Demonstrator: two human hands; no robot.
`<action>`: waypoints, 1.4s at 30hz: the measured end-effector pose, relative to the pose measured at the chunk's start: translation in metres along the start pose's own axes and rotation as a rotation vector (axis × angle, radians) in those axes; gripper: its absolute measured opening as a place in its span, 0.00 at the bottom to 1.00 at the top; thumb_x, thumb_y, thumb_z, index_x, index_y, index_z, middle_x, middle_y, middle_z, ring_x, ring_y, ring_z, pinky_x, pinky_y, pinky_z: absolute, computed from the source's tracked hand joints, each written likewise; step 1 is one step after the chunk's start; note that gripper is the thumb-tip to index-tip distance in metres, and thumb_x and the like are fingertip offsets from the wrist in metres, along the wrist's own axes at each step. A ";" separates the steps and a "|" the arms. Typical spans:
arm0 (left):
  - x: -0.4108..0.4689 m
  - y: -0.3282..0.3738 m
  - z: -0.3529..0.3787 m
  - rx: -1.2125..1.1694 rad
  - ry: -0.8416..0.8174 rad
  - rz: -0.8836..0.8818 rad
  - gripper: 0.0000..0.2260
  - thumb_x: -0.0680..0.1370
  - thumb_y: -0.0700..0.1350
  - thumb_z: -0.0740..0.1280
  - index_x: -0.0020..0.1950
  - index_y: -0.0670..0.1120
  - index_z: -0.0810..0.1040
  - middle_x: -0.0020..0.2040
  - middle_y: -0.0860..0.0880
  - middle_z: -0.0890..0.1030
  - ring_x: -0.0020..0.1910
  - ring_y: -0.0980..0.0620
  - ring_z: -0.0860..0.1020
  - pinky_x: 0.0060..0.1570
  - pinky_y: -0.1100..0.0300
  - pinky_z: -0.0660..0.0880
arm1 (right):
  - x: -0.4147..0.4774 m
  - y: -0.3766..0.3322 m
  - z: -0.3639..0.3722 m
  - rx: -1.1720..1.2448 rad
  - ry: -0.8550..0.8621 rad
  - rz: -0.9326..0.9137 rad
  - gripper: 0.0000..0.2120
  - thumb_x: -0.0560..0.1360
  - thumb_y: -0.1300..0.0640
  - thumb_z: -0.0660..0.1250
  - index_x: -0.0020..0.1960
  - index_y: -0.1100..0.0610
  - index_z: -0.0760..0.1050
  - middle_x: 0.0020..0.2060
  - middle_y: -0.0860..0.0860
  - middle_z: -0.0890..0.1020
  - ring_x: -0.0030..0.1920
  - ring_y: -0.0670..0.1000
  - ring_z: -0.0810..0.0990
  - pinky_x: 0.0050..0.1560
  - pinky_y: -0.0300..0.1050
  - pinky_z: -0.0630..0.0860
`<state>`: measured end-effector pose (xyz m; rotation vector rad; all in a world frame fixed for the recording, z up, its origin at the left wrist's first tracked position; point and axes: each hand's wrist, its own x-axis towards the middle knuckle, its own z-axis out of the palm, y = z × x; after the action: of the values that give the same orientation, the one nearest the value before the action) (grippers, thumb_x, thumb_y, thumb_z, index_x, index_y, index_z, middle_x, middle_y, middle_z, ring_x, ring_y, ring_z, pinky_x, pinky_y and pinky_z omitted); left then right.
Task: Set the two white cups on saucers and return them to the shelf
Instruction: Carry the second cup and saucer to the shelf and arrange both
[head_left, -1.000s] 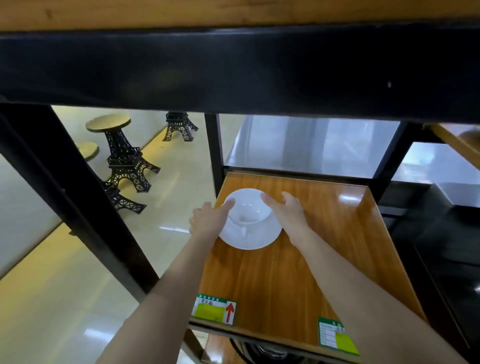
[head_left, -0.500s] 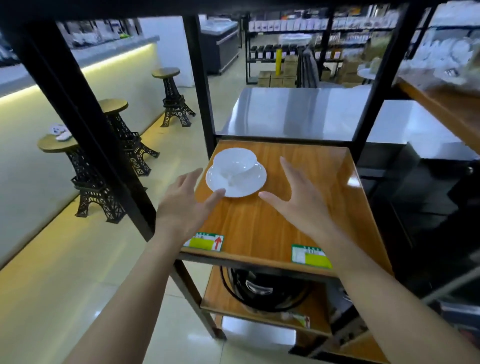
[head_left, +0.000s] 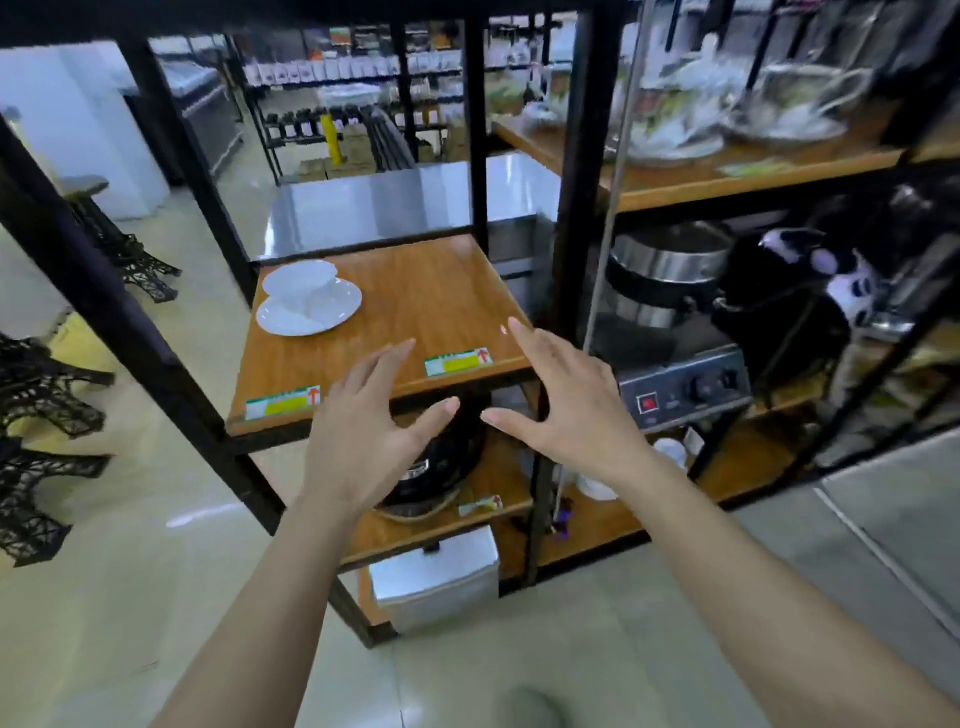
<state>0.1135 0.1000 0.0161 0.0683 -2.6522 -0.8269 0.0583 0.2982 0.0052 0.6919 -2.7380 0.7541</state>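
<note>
One white cup (head_left: 300, 281) sits upright on its saucer (head_left: 310, 314) at the shelf's (head_left: 415, 301) rear left corner. Left hand (head_left: 363, 436) and right hand (head_left: 569, 410): both empty, fingers spread, hovering before the shelf's front edge, clear of the cup.

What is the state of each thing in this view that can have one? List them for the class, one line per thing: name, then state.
white cup: upright, seated on its saucer, not held.
saucer: flat on the wooden shelf, at the back left.
wooden shelf: holds only that one cup and saucer.
left hand: open, fingers spread, empty, in front of the shelf edge.
right hand: open, fingers spread, empty.
second white cup: not clearly in view.
</note>
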 end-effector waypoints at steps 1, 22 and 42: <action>-0.008 0.015 0.006 -0.018 -0.029 0.025 0.31 0.72 0.65 0.63 0.72 0.56 0.63 0.72 0.50 0.67 0.69 0.47 0.65 0.64 0.48 0.65 | -0.019 0.008 -0.009 -0.042 0.007 0.032 0.41 0.68 0.29 0.56 0.74 0.42 0.43 0.75 0.53 0.60 0.74 0.52 0.57 0.71 0.54 0.51; -0.222 0.444 0.243 -0.375 -0.667 0.801 0.33 0.70 0.64 0.65 0.71 0.51 0.67 0.70 0.49 0.69 0.68 0.48 0.67 0.65 0.54 0.65 | -0.511 0.198 -0.264 -0.369 0.425 0.992 0.40 0.69 0.32 0.59 0.74 0.42 0.46 0.72 0.51 0.63 0.71 0.52 0.61 0.67 0.51 0.55; -0.437 0.692 0.405 -0.427 -1.096 1.206 0.32 0.70 0.67 0.62 0.72 0.60 0.61 0.72 0.57 0.66 0.71 0.53 0.62 0.65 0.49 0.64 | -0.814 0.267 -0.360 -0.443 0.708 1.618 0.40 0.69 0.34 0.62 0.74 0.43 0.50 0.72 0.52 0.63 0.73 0.50 0.57 0.67 0.53 0.56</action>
<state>0.4199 0.9580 -0.0488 -2.3460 -2.3771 -1.0214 0.6609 1.0018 -0.0682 -1.6860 -2.0819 0.3526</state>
